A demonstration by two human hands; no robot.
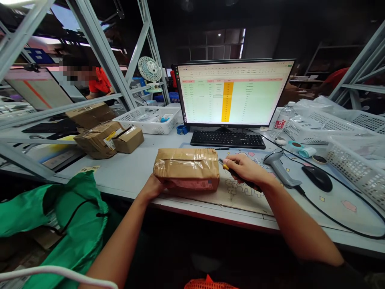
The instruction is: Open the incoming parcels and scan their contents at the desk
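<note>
A brown cardboard box (186, 163) wrapped in clear tape stands at the front edge of the desk, with a pinkish label low on its near side. My left hand (154, 185) grips its lower left corner, the fingertips hidden beneath or behind it. Just off the box's right end, my right hand (245, 169) is closed round a black and yellow utility knife (230, 169). The knife's tip points left, close to the upper right edge of the box; whether it touches cannot be told.
Behind are a keyboard (227, 139) and a lit monitor (234, 94). A barcode scanner (281, 168), mouse (317, 178) and white baskets (355, 164) lie right. Taped boxes (99, 138) sit left, near a green bag (75, 208). A co-worker (100, 82) is beyond the frame.
</note>
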